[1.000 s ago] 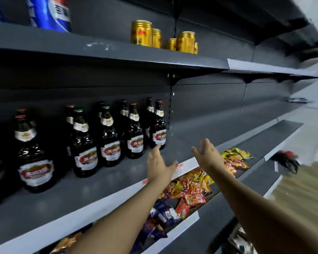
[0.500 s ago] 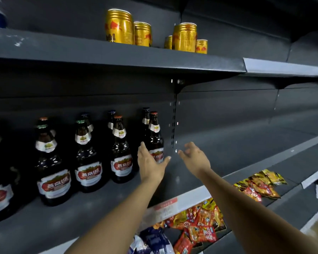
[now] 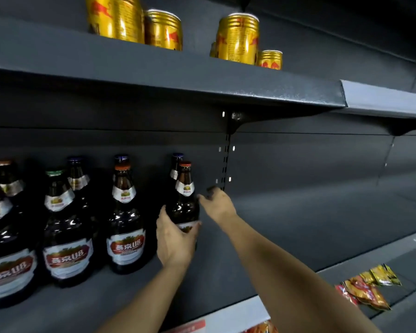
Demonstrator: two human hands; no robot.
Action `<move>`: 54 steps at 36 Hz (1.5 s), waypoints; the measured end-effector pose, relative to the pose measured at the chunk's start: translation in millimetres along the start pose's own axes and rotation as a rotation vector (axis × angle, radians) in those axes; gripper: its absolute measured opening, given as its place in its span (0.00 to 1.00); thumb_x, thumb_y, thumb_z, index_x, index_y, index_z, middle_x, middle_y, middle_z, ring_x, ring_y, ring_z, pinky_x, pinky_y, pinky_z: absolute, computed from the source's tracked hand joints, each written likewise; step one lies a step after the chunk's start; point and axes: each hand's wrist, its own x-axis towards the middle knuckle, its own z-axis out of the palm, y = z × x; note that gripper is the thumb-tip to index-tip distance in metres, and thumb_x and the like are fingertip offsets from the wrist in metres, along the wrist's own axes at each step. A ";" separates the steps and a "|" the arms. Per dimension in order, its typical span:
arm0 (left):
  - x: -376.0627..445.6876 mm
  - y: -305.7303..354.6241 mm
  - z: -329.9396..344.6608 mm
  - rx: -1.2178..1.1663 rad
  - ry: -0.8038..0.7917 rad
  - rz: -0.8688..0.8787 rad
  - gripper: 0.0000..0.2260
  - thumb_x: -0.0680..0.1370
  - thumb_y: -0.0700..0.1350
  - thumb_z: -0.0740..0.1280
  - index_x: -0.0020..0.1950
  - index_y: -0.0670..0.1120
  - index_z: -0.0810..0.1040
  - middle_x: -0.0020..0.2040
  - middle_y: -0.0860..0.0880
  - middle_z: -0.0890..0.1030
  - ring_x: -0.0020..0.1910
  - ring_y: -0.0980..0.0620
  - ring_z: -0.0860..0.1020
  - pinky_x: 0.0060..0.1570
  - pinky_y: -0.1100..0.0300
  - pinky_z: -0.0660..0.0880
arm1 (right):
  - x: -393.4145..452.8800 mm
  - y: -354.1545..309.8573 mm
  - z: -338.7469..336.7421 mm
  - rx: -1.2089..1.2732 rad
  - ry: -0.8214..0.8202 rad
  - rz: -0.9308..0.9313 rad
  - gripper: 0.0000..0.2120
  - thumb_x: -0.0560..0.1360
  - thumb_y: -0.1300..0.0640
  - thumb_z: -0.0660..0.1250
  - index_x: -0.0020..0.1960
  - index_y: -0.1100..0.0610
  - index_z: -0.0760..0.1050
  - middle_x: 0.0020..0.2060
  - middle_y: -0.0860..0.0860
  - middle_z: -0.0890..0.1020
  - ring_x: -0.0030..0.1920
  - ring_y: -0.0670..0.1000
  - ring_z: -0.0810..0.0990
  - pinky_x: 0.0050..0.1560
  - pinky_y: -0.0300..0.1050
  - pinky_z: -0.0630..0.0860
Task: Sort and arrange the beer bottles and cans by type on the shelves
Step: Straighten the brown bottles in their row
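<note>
Several dark beer bottles with red and white labels stand on the middle shelf (image 3: 226, 280). My left hand (image 3: 175, 239) grips the lower body of the rightmost front bottle (image 3: 185, 203), which has a red cap. My right hand (image 3: 217, 204) is just right of that bottle at shoulder height, fingers loosely bent, thumb near the glass; I cannot tell whether it touches. A blue-capped bottle (image 3: 177, 164) stands right behind. Other bottles (image 3: 125, 224) (image 3: 65, 234) line up to the left. Gold cans (image 3: 237, 37) (image 3: 162, 30) stand on the upper shelf (image 3: 178, 75).
The dark middle shelf runs on to the right of the bottles. A slotted upright (image 3: 226, 162) runs down the back panel. Snack packets (image 3: 368, 289) lie on the lower shelf at the right. A red price tag (image 3: 190, 326) is on the shelf edge.
Both hands have reached forward to the rightmost front bottle; the left now wraps its lower body, and the right has come in beside its shoulder. The view has moved closer.
</note>
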 end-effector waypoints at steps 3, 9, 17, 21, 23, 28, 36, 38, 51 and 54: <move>-0.3 -0.6 -0.3 0.033 0.051 0.011 0.40 0.67 0.54 0.77 0.74 0.50 0.62 0.67 0.47 0.71 0.65 0.45 0.72 0.56 0.47 0.74 | 12.2 -3.4 5.0 0.144 -0.060 0.012 0.25 0.77 0.48 0.66 0.69 0.60 0.70 0.62 0.56 0.77 0.62 0.56 0.75 0.58 0.45 0.73; -4.5 1.7 -5.9 0.084 0.120 -0.026 0.39 0.65 0.54 0.77 0.70 0.50 0.62 0.64 0.48 0.71 0.65 0.45 0.70 0.53 0.47 0.73 | 29.8 -10.1 15.7 0.173 -0.229 0.000 0.21 0.69 0.44 0.72 0.57 0.55 0.79 0.51 0.52 0.82 0.52 0.52 0.80 0.55 0.49 0.79; -6.3 0.2 -4.0 0.120 0.151 0.006 0.40 0.65 0.55 0.77 0.71 0.49 0.62 0.63 0.49 0.70 0.65 0.47 0.69 0.52 0.49 0.73 | 34.5 -16.5 12.5 0.161 -0.403 -0.026 0.03 0.78 0.60 0.64 0.50 0.53 0.74 0.38 0.48 0.75 0.35 0.43 0.70 0.30 0.31 0.67; -7.8 -2.0 -0.6 0.037 0.155 -0.010 0.39 0.65 0.52 0.78 0.71 0.49 0.62 0.64 0.49 0.71 0.65 0.48 0.70 0.54 0.51 0.72 | 35.2 -21.4 17.6 0.137 -0.452 -0.009 0.13 0.77 0.59 0.63 0.62 0.53 0.74 0.47 0.52 0.78 0.47 0.51 0.75 0.48 0.46 0.73; -7.3 -4.2 -1.1 -0.006 0.128 -0.017 0.38 0.65 0.52 0.78 0.70 0.51 0.62 0.63 0.52 0.73 0.62 0.49 0.73 0.51 0.55 0.71 | 36.0 -19.9 20.4 0.191 -0.445 -0.009 0.12 0.77 0.60 0.63 0.59 0.54 0.76 0.43 0.50 0.79 0.42 0.48 0.76 0.42 0.40 0.74; -8.0 -6.1 -4.3 -0.043 0.081 -0.017 0.37 0.66 0.53 0.77 0.69 0.54 0.61 0.59 0.55 0.75 0.58 0.51 0.76 0.48 0.56 0.72 | 29.5 -9.6 27.2 0.316 -0.302 0.035 0.11 0.72 0.60 0.70 0.54 0.54 0.78 0.52 0.54 0.82 0.52 0.53 0.81 0.53 0.46 0.79; -7.6 3.7 -15.2 -0.010 -0.005 -0.018 0.38 0.64 0.57 0.77 0.68 0.52 0.62 0.60 0.52 0.77 0.57 0.48 0.78 0.50 0.53 0.75 | -1.3 4.8 10.7 0.293 0.022 0.116 0.25 0.65 0.43 0.75 0.55 0.52 0.71 0.48 0.48 0.79 0.52 0.52 0.79 0.54 0.50 0.78; -8.8 5.9 -19.3 0.011 -0.004 -0.021 0.37 0.65 0.55 0.78 0.67 0.51 0.63 0.60 0.50 0.78 0.56 0.45 0.78 0.49 0.53 0.75 | -9.7 13.8 4.2 0.240 0.059 0.114 0.28 0.62 0.40 0.75 0.54 0.52 0.70 0.48 0.48 0.80 0.50 0.52 0.80 0.54 0.53 0.78; -80.8 38.3 -56.1 0.010 0.041 0.019 0.34 0.65 0.54 0.78 0.65 0.49 0.65 0.58 0.49 0.78 0.56 0.44 0.78 0.46 0.57 0.71 | -98.1 39.9 -56.2 0.187 0.173 0.096 0.26 0.65 0.37 0.74 0.54 0.52 0.72 0.49 0.51 0.82 0.50 0.55 0.80 0.53 0.53 0.77; -101.9 47.7 -74.9 0.007 0.078 0.034 0.34 0.66 0.54 0.78 0.65 0.48 0.65 0.59 0.49 0.78 0.56 0.45 0.78 0.46 0.58 0.71 | -123.4 33.5 -62.5 0.191 0.119 0.057 0.25 0.66 0.37 0.73 0.54 0.51 0.72 0.49 0.50 0.81 0.50 0.54 0.80 0.54 0.53 0.77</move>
